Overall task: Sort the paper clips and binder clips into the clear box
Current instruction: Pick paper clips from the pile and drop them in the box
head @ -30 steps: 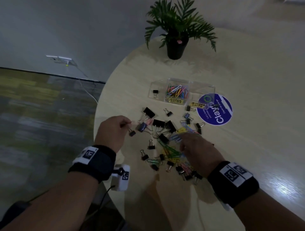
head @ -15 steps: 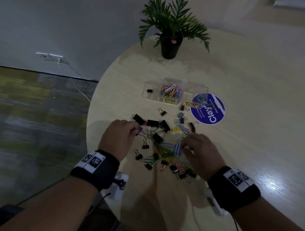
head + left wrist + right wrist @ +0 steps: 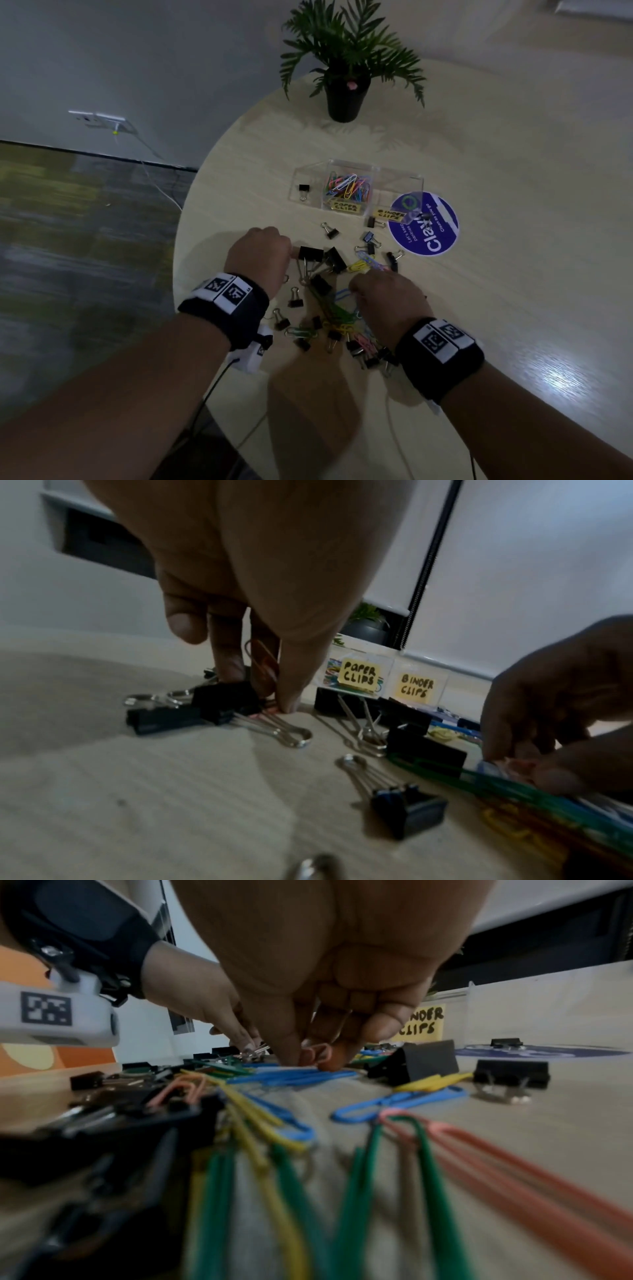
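Observation:
A pile of black binder clips (image 3: pixel 310 254) and coloured paper clips (image 3: pixel 337 313) lies mid-table. Behind it stands the clear box (image 3: pixel 399 178): one binder clip (image 3: pixel 303 189) in the left compartment, paper clips (image 3: pixel 349 186) in the middle one. My left hand (image 3: pixel 260 253) is at the pile's left edge; its thumb and fingers pinch an orange paper clip (image 3: pixel 262 664) just above a binder clip (image 3: pixel 226 699). My right hand (image 3: pixel 376 294) hovers over the pile's right side, and its fingertips (image 3: pixel 337 1057) pinch a pink paper clip (image 3: pixel 318 1053) above blue ones (image 3: pixel 294 1076).
A potted plant (image 3: pixel 346 92) stands at the table's far edge. A round blue sticker (image 3: pixel 424 226) lies right of the box. The round table's rim (image 3: pixel 176 274) runs close to my left wrist. Yellow labels (image 3: pixel 359 672) mark the compartments.
My left hand has moved right and down, from beside the pile onto its black binder clips. My right hand stays low over the paper clips, shifted slightly.

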`<action>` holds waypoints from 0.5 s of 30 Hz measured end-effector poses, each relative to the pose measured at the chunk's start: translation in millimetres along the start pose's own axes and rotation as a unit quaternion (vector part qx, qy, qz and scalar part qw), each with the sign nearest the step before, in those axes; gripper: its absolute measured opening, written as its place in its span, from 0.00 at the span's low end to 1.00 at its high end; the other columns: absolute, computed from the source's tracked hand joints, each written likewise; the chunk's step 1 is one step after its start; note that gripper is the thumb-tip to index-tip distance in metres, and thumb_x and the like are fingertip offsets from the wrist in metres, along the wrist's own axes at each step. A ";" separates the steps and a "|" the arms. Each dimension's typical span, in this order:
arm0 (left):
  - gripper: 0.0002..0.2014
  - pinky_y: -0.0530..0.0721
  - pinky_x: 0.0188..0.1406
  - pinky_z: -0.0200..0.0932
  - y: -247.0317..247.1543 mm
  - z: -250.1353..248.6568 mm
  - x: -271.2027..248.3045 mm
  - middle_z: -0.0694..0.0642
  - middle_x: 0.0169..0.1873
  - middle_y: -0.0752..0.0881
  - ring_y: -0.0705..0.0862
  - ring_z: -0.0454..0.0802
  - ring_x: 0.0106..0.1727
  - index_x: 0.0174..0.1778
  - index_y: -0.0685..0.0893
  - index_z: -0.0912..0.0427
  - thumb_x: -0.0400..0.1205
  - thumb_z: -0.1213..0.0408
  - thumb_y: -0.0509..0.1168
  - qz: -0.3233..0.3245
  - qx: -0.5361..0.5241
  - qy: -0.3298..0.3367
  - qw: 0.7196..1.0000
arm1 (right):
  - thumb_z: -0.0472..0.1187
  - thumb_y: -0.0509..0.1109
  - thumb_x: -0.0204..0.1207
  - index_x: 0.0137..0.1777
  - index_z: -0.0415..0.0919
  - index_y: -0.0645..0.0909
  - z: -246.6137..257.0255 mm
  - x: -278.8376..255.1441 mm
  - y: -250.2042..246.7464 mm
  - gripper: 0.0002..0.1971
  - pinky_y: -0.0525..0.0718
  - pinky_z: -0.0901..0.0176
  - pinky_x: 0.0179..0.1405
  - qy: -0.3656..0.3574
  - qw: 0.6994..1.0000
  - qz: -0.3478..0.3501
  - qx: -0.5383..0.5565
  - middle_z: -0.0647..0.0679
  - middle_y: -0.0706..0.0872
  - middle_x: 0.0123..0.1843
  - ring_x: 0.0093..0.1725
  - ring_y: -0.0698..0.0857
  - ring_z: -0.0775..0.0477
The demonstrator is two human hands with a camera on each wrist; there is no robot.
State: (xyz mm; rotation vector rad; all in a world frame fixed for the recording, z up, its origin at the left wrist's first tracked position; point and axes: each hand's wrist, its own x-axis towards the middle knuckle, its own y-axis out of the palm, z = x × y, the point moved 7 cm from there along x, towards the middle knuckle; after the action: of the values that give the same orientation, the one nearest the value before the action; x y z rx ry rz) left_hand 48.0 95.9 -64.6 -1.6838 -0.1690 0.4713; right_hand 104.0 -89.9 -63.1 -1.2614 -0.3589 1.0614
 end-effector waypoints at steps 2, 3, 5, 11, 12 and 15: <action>0.04 0.82 0.41 0.52 -0.2 -3.0 2.7 0.60 0.43 0.85 0.81 0.61 0.47 0.45 0.87 0.59 0.77 0.64 0.69 0.019 0.024 0.017 0.999 | 0.38 0.60 0.77 0.54 0.46 0.81 -0.2 1.1 -1.5 0.11 0.81 0.50 0.48 0.003 1.000 0.009 -0.010 0.46 0.85 0.52 0.54 0.81 0.39; 0.04 0.81 0.40 0.51 -0.7 -5.0 4.1 0.60 0.43 0.85 0.81 0.61 0.46 0.43 0.86 0.60 0.77 0.64 0.69 0.025 0.035 0.026 0.999 | 0.38 0.60 0.77 0.54 0.46 0.81 0.3 0.5 -2.4 0.11 0.81 0.49 0.48 -0.002 1.000 0.015 -0.010 0.45 0.84 0.52 0.55 0.81 0.39; 0.04 0.74 0.36 0.48 -3.5 -11.0 5.7 0.62 0.42 0.86 0.82 0.63 0.45 0.42 0.84 0.63 0.77 0.66 0.66 0.030 0.042 0.037 0.998 | 0.39 0.62 0.77 0.54 0.47 0.84 -5.2 -3.0 -8.9 0.11 0.81 0.50 0.48 0.008 1.000 -0.010 0.023 0.46 0.84 0.52 0.54 0.82 0.40; 0.08 0.74 0.35 0.47 -18.4 -4.4 8.4 0.61 0.39 0.87 0.83 0.63 0.45 0.44 0.85 0.61 0.78 0.60 0.66 -0.016 -0.051 0.009 0.999 | 0.42 0.65 0.78 0.60 0.48 0.84 -2.1 1.5 -7.7 0.13 0.81 0.47 0.52 -0.008 1.000 0.001 0.020 0.47 0.87 0.54 0.57 0.81 0.40; 0.07 0.79 0.38 0.47 -20.0 0.8 7.2 0.59 0.39 0.88 0.84 0.60 0.46 0.45 0.86 0.57 0.78 0.59 0.68 -0.028 -0.102 -0.011 0.994 | 0.43 0.64 0.78 0.59 0.48 0.84 2.0 4.1 -0.9 0.12 0.82 0.47 0.51 -0.019 0.999 0.024 -0.008 0.46 0.86 0.53 0.57 0.81 0.40; 0.02 0.86 0.43 0.44 -27.5 13.9 -0.7 0.47 0.37 0.89 0.86 0.46 0.41 0.44 0.87 0.50 0.77 0.58 0.71 -0.081 -0.259 -0.086 0.959 | 0.45 0.62 0.80 0.52 0.45 0.84 3.5 7.6 4.4 0.10 0.81 0.47 0.48 -0.013 0.999 0.046 -0.026 0.45 0.84 0.50 0.55 0.80 0.39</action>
State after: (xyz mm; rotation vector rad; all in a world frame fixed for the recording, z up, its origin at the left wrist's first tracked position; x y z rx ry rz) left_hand 46.1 113.2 -39.1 -2.1172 -0.5957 0.4751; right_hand 103.3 -82.0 -68.3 -1.3214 -0.3532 1.1532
